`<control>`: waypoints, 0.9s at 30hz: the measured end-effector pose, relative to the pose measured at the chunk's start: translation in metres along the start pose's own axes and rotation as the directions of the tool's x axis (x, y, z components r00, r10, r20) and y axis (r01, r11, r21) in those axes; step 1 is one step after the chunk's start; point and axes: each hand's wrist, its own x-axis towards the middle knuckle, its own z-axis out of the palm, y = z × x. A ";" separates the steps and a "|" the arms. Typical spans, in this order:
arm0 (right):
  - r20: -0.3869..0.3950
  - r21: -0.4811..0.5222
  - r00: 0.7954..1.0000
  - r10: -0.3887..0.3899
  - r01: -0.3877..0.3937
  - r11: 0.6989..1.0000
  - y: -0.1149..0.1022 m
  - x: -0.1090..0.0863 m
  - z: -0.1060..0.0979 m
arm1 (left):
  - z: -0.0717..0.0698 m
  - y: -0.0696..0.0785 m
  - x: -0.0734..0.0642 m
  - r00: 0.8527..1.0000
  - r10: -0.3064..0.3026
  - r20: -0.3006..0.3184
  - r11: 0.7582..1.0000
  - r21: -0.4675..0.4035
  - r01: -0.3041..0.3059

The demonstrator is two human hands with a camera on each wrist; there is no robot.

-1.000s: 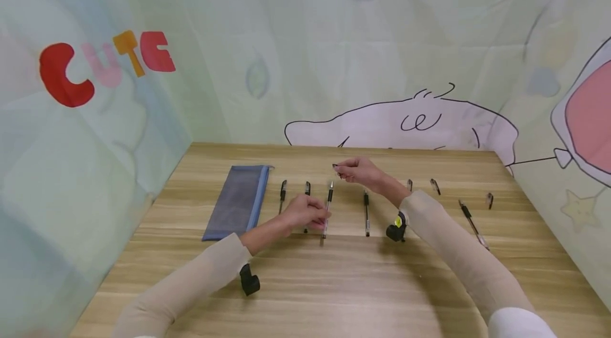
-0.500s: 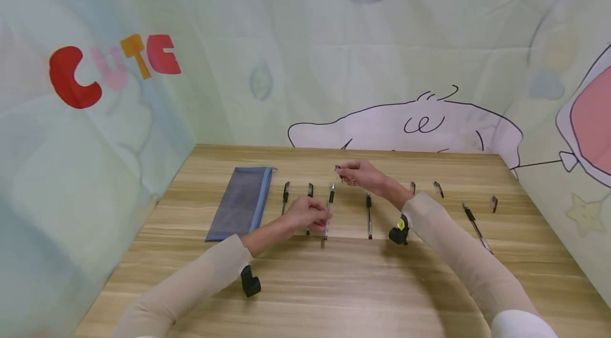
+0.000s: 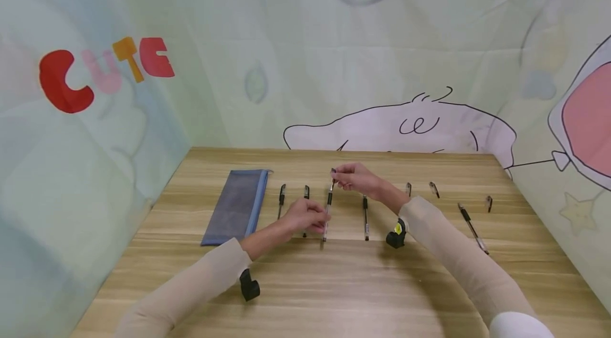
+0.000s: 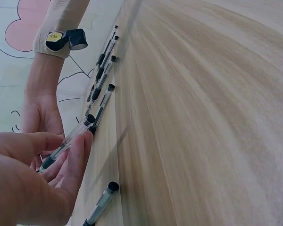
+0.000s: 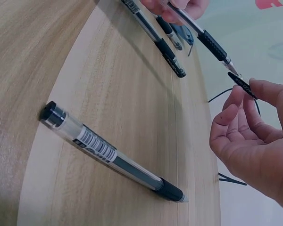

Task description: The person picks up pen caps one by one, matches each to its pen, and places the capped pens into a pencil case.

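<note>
My left hand [image 3: 303, 216] pinches a clear gel pen [image 3: 329, 200] by its barrel, tip pointing away from me and raised above the table. Between thumb and fingers, my right hand [image 3: 358, 179] holds a small black pen cap [image 5: 242, 85]. In the right wrist view the cap's end is right at the metal tip of the held pen [image 5: 210, 44], at an angle to it. An uncapped pen [image 5: 132, 165] lies on the table under the right hand. Left of the held pen lie two capped pens, one [image 3: 306, 192] partly hidden by the left hand.
A blue mesh zip pouch [image 3: 234, 205] lies flat at the left of the wooden table [image 3: 334, 290]. To the right are loose caps [image 3: 434, 189] and another uncapped pen [image 3: 472, 226]. A printed cloth [image 3: 305, 62] stands behind the table.
My right hand has brought the cap in to the pen's tip and turned it closer to the pen's line. The left hand keeps holding the pen in about the same place.
</note>
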 end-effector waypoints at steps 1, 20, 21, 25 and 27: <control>-0.001 -0.002 1.000 0.000 0.000 1.000 0.000 0.000 0.001 | 0.000 0.000 0.000 1.000 -0.001 -0.002 1.000 -0.002 0.001; -0.044 0.008 0.998 0.042 -0.041 0.999 0.000 -0.002 0.003 | 0.001 0.001 0.001 1.000 0.009 -0.017 1.000 -0.015 -0.009; -0.046 0.012 0.998 0.044 -0.043 0.999 0.000 -0.002 0.002 | 0.001 0.002 0.001 1.000 0.007 -0.020 1.000 -0.017 -0.008; -0.036 0.024 0.998 0.052 -0.051 0.998 0.001 -0.004 0.001 | 0.001 0.000 0.001 1.000 0.015 -0.020 1.000 -0.014 -0.015; -0.029 0.029 0.998 0.057 -0.056 0.998 0.002 -0.004 0.001 | 0.001 -0.001 0.001 1.000 0.019 -0.018 1.000 -0.011 -0.020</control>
